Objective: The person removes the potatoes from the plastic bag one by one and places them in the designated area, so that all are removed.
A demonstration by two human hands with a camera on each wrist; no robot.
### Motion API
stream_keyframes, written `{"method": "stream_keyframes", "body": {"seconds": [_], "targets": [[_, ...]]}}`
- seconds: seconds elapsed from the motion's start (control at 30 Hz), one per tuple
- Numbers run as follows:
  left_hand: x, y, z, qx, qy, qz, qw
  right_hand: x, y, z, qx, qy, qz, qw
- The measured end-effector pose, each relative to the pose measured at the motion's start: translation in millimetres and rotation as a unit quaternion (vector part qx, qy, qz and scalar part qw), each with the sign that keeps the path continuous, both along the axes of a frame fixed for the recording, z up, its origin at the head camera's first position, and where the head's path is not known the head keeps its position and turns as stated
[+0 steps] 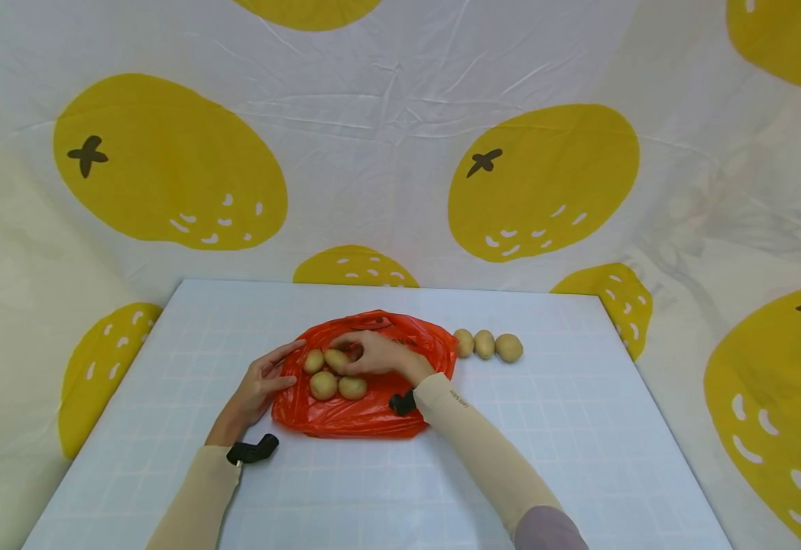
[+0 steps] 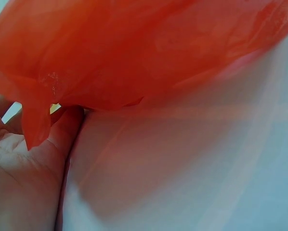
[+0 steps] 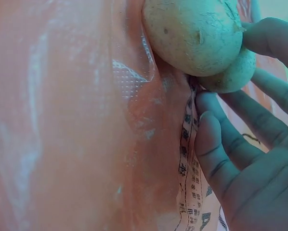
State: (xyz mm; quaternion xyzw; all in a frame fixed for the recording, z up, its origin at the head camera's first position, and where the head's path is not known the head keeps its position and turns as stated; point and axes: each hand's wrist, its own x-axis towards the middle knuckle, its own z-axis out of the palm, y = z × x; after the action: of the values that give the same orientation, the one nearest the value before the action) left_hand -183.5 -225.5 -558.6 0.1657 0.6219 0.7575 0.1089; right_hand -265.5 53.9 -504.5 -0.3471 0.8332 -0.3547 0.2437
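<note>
A red plastic bag (image 1: 387, 416) lies spread on the table, with several potatoes (image 1: 323, 386) grouped on its left part. My left hand (image 1: 261, 388) grips the bag's left edge, thumb over the plastic; in the left wrist view a flap of the bag (image 2: 35, 115) hangs across the palm. My right hand (image 1: 373, 354) reaches over the bag from the right and holds the upper potato (image 1: 336, 360) between thumb and fingers. In the right wrist view that potato (image 3: 230, 77) is partly hidden behind a nearer potato (image 3: 194, 36).
Three more potatoes (image 1: 484, 344) stand in a row on the table just right of the bag. The white table (image 1: 545, 435) has a faint grid pattern. Behind it hangs a pale cloth (image 1: 373, 168) printed with big yellow fruits.
</note>
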Motion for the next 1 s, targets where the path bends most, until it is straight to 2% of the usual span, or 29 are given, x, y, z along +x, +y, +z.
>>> {"method": "stream_keyframes", "body": {"seconds": [0.5,1.0], "targets": [[0.1,0.2,0.6,-0.007,-0.010,0.008,0.9999,1.4,-2.0,1.3,0.001,-0.002,0.001,1.0000],[0.2,0.2,-0.2,-0.003,-0.007,0.005,1.0000,0.4,-3.5,-5.3,-0.024,-0.023,-0.019,0.9993]]}}
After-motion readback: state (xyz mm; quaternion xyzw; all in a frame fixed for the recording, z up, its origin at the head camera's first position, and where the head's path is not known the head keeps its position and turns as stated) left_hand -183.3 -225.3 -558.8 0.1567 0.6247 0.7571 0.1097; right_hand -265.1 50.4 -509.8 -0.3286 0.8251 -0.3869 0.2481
